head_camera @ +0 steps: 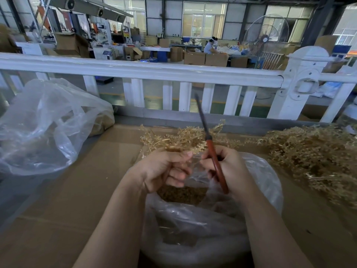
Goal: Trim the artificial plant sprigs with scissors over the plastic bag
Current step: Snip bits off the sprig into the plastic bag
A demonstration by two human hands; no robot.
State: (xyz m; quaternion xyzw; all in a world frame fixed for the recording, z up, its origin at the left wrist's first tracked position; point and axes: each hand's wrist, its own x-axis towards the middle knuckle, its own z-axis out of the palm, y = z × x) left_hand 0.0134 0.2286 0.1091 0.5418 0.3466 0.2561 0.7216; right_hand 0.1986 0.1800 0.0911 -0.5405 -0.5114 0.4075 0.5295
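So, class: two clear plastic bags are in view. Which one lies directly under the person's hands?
The plastic bag nearest the camera, holding brown trimmings; the other bag sits far left.

Two bare forearms are reaching forward, wrists close together. The left hand (164,168) is curling its fingers into a tight grip, thumb on top. Just beside it, the right hand (225,168) is wrapping its fingers around a handle, knuckles facing outward.

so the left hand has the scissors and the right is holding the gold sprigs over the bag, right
Not quite: the hands are swapped. In the head view the right hand holds the red-handled scissors, blades pointing up, and the left hand holds the gold sprigs over the plastic bag.
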